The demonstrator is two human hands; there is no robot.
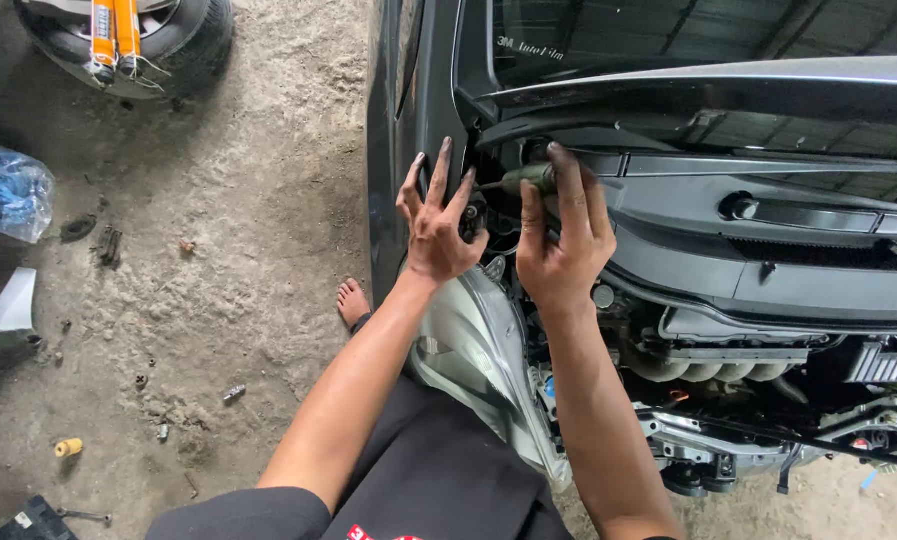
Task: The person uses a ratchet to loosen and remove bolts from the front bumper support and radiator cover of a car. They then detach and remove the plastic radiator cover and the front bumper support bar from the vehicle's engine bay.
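I lean over the corner of a dark grey car (pixel 408 120) with its hood raised. My right hand (pixel 560 240) grips the dark green handle of a screwdriver (pixel 528 178), whose shaft points left into the gap by the fender. My left hand (pixel 436 222) rests with greasy fingers spread against the fender edge, its thumb and fingertips by the screwdriver's tip. Below both hands sits the clear headlight (pixel 478 350). The spot the tip touches is hidden behind my left hand.
The open engine bay (pixel 748 350) lies to the right, with the plastic cowl and wiper (pixel 768 210) above it. On the dirt floor: my bare foot (pixel 352 302), a tyre with orange tubes (pixel 118 40), a blue plastic bag (pixel 6 190), small scattered parts (pixel 68 447).
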